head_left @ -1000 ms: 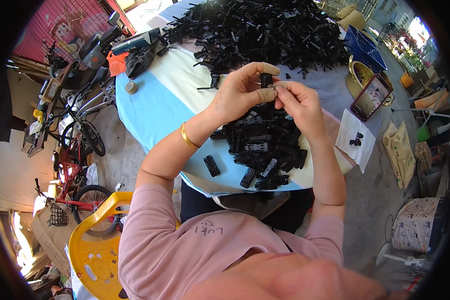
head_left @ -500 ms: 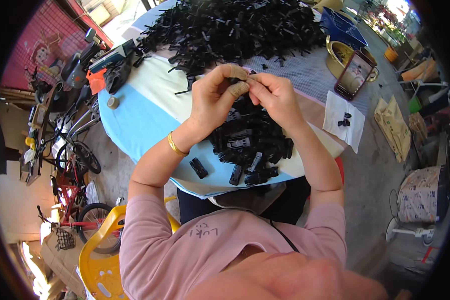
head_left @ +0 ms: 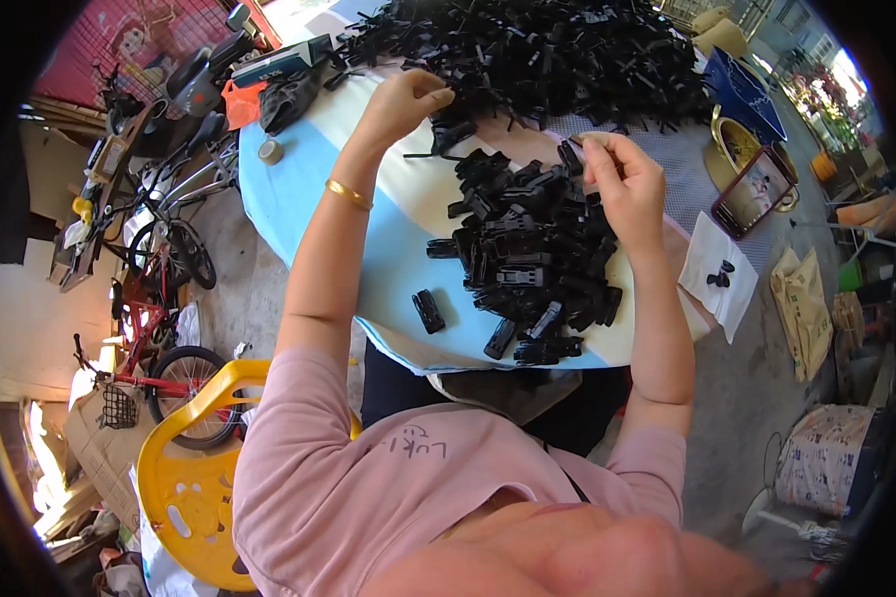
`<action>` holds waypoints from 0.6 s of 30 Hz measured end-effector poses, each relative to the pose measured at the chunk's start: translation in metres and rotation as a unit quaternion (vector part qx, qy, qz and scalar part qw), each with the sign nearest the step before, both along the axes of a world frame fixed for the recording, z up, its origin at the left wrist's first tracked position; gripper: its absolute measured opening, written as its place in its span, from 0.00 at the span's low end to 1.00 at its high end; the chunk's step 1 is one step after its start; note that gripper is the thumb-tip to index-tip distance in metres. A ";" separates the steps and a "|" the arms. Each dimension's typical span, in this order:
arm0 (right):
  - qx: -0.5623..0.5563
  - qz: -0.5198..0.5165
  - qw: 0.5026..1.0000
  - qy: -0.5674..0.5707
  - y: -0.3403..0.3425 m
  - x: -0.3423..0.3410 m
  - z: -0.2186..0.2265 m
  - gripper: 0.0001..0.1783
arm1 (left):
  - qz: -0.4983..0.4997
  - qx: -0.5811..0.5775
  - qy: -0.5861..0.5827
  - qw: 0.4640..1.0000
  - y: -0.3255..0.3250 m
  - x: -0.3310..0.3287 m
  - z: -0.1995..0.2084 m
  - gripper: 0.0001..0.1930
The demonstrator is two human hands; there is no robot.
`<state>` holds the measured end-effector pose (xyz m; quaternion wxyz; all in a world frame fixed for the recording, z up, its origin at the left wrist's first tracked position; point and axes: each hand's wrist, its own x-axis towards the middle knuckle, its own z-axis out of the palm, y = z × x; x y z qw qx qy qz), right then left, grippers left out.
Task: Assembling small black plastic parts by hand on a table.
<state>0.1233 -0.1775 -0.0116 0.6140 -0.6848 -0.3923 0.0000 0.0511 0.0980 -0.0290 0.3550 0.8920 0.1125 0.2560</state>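
My left hand is raised at the near-left edge of a big heap of black plastic strips. Its thumb and fingers are pinched together; whatever they hold, if anything, is too small to make out. A gold bangle circles that wrist. My right hand is closed, its fingertips at a black plastic piece by the upper right of a smaller pile of black clip-like parts. One black part lies apart on the blue stripe of the cloth.
The striped cloth covers a round table. A tape roll sits at left. At right are a phone against a gold pot, and white paper bearing small black bits. A yellow chair stands at lower left, a bicycle behind it.
My hands were together over the smaller pile and have now parted, the left to the upper left, the right to the right. The whole view has also shifted slightly.
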 end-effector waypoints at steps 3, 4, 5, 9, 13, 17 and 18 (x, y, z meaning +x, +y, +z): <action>-0.012 -0.022 0.999 -0.040 -0.002 0.001 -0.004 0.07 | 0.084 0.162 0.228 0.956 0.002 0.007 -0.004 0.22; -0.010 -0.022 0.998 -0.066 0.001 0.000 -0.005 0.07 | 0.076 0.166 0.251 0.951 0.008 0.011 -0.017 0.23; -0.012 -0.026 0.995 -0.091 0.001 0.001 -0.007 0.06 | 0.064 0.207 0.212 0.953 -0.004 0.005 -0.017 0.24; 0.003 -0.015 0.995 -0.097 0.009 0.000 -0.009 0.06 | 0.050 0.227 0.187 0.955 -0.015 0.008 -0.028 0.25; 0.000 -0.014 0.992 -0.124 0.004 0.003 -0.009 0.06 | 0.008 0.205 0.143 0.968 -0.029 0.008 -0.024 0.24; 0.015 -0.008 0.989 -0.144 0.001 0.000 -0.005 0.06 | -0.012 0.072 0.102 0.992 -0.049 -0.008 0.017 0.25; 0.016 -0.011 0.989 -0.145 0.000 -0.002 -0.002 0.06 | -0.059 -0.024 0.093 0.994 -0.050 -0.009 0.021 0.26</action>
